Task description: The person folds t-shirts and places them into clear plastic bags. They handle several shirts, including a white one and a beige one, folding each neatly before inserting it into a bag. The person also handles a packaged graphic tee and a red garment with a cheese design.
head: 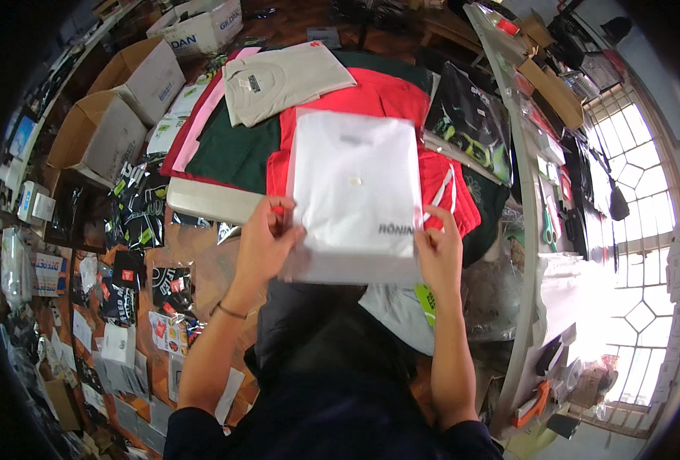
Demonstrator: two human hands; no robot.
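A folded white T-shirt (354,178) lies flat inside a clear plastic bag (345,270) with dark lettering near its lower right. My left hand (268,236) pinches the bag's left edge between thumb and fingers. On the opposite edge, my right hand (438,241) has a similar pinch grip. The bag is held up over a red garment (368,89) with white drawstrings. Beyond it rests a folded beige T-shirt (285,80), partly on a dark green garment (236,149). A pink garment (205,123) shows at the pile's left side.
Bagged black garments (469,121) lie right of the pile, beside a long shelf (515,230) holding green-handled scissors (548,227) and an orange tool (532,405). Open cardboard boxes (104,132) stand at left. Many bagged garments (170,287) cover the wooden floor (210,253).
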